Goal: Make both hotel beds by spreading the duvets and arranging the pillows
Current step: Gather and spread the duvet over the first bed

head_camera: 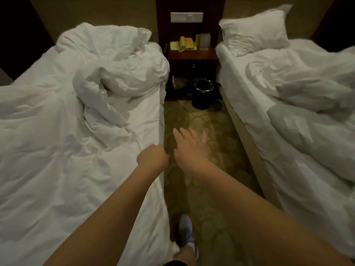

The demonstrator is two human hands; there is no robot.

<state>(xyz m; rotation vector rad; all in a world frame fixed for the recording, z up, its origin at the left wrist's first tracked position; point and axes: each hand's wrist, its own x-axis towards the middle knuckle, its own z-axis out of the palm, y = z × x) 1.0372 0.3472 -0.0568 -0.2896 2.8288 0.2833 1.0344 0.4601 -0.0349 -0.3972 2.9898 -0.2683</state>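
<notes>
We stand on the carpet between two unmade beds. Our left hand is curled into a fist over the left bed's near-side edge, holding nothing we can see. Our right hand hangs above the carpet, fingers spread and empty. The left duvet is bunched towards the head. The right duvet lies rumpled below a pillow at the head of the right bed.

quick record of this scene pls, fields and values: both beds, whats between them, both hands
left bed: unmade, duvet bunched near the head
right bed: pillow at head, bedding rumpled
between beds: nightstand, black bin on carpet
left hand: fingers curled at left bed's edge, grip unclear
right hand: open, over carpet
</notes>
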